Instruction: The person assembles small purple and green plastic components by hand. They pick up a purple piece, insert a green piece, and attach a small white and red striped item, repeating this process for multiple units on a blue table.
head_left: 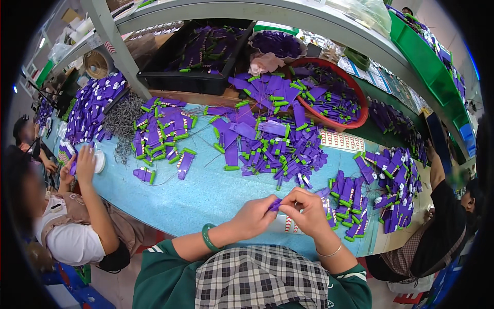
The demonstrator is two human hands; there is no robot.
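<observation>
Seemingly crosswise, small purple piece (275, 204) between left hand (253, 216) and right hand (307, 211), both grips pinching it.

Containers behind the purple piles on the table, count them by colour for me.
Black tray: 1
Red round basin: 1
Purple scalloped bowl: 1
Total: 3
The purple and green pieces themselves are too many and too heaped to count.

Purple pieces with green caps (267, 139), light-blue table (206, 195), red basin (355, 121), checked apron (262, 278).
</observation>
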